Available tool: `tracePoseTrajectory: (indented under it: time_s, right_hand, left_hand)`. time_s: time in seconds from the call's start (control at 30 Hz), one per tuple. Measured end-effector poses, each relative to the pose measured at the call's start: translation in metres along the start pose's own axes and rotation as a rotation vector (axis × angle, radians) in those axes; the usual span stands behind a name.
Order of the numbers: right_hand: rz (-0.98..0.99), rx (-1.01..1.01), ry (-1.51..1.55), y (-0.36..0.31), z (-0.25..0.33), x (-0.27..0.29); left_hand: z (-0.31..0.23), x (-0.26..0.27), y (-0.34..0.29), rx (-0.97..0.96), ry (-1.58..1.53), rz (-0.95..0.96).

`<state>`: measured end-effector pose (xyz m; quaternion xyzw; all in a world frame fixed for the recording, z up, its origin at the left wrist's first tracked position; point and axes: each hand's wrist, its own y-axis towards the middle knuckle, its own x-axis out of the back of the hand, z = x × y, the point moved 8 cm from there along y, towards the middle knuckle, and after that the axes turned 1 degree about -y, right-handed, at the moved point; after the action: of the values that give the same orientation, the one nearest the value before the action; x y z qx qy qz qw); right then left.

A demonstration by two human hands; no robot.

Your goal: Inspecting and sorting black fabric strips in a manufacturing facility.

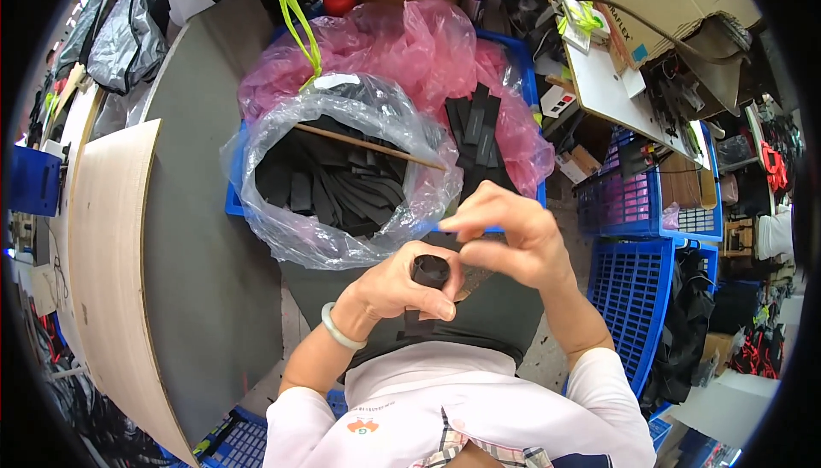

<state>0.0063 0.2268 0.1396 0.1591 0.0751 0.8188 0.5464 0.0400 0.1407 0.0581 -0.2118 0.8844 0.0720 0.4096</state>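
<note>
My left hand [402, 282], with a pale bangle [340, 328] at the wrist, is closed around a black tube-like piece [430, 270]. Its dark rounded end shows between thumb and fingers; the rest is mostly hidden by the hand. Just to the right hovers my right hand [517, 233], fingers bent, with a gap between thumb and forefinger and nothing visible in it. Beyond both hands is a clear plastic bag [282, 233], its mouth wide, filled with black strips [342, 190]. A thin wooden stick [368, 145] lies across the bag's mouth.
Pink plastic sheeting [428, 32] and more black strips [472, 130] lie in the blue crate [532, 66] behind the bag. A grey board [209, 237] and a plywood panel [111, 271] stand left. Blue baskets [629, 297] are at the right. A yellow-green ribbon [295, 19] hangs over the bag.
</note>
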Motion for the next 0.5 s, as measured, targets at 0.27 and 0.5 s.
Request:
tracePoseTrajectory:
  time_s: [0.27,0.5]
  right_hand:
    - [0.002,0.264,-0.634,-0.004,0.018,-0.021]
    - [0.142,0.387,-0.255,-0.005,0.026,-0.027]
  left_hand:
    - [-0.026,0.014,0.000,-0.284,0.584,-0.402]
    - [0.039,-0.036,-0.029,0.311,-0.689,0.450]
